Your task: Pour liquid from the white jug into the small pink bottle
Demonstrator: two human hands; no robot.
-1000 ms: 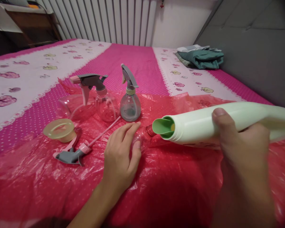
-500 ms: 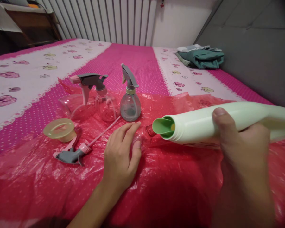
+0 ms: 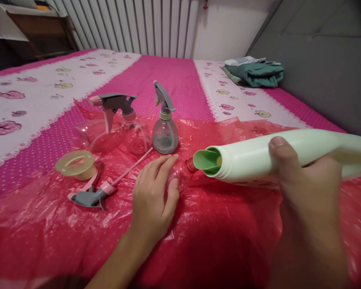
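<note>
My left hand (image 3: 155, 192) is wrapped around a clear spray bottle body (image 3: 183, 176), which tilts with its threaded neck toward the right. In my right hand (image 3: 307, 180) lies a pale green jug (image 3: 249, 158), held nearly on its side. Its green pouring spout (image 3: 203, 159) is right at the bottle's neck; I cannot see any liquid between them. A grey and pink spray head (image 3: 92, 197) with a pink tube lies left of my left hand. Behind it sits a yellowish translucent funnel-like cup (image 3: 75, 163).
A small grey-topped spray bottle (image 3: 165, 134) and a larger pink and grey one (image 3: 117, 108) stand behind my left hand. Red plastic sheeting (image 3: 216, 224) covers the near part of the bed (image 3: 168, 76). Folded clothes (image 3: 254, 73) lie at the back right, by a grey headboard (image 3: 321, 60).
</note>
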